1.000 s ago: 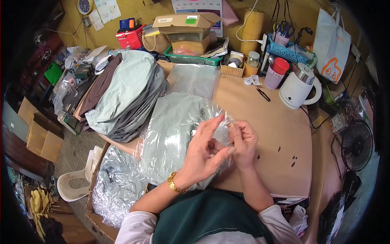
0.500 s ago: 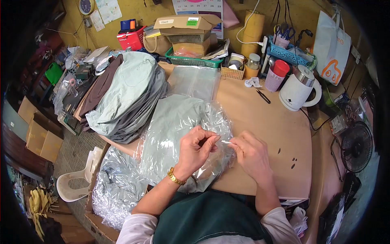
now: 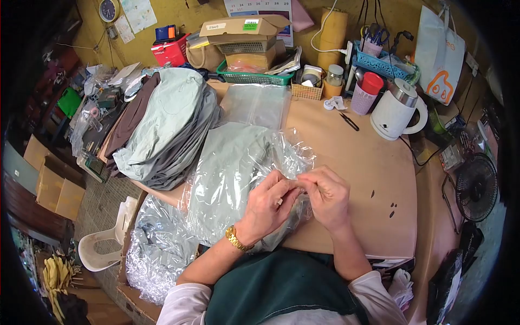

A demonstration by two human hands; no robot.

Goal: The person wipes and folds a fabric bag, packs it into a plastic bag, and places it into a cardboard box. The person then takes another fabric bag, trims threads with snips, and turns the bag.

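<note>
My left hand [image 3: 271, 201], with a gold watch on the wrist, is closed in a pinch. Its fingertips meet those of my right hand [image 3: 327, 196], also pinched closed. A small white bit shows at the left fingers; what the fingertips grip between them I cannot make out. Under both hands lies a clear plastic bag [image 3: 225, 179] with folded grey-green fabric inside, its crinkled open-looking end spreading to the right. Flat clear bags [image 3: 257, 103] lie just behind it on the brown tabletop [image 3: 357, 162].
Grey-green and brown cloth [image 3: 168, 119] is piled at left. Below it, a box holds more wrapped goods [image 3: 157, 244] beside a white plastic chair [image 3: 103, 244]. Small black snips [image 3: 349, 122], a white kettle [image 3: 394, 114] and a purple cup [image 3: 362, 101] stand or lie at back right.
My hands have come together, the right moving left and the left turning over to meet it. The white piece that showed between them is now mostly hidden. The view has shifted slightly.
</note>
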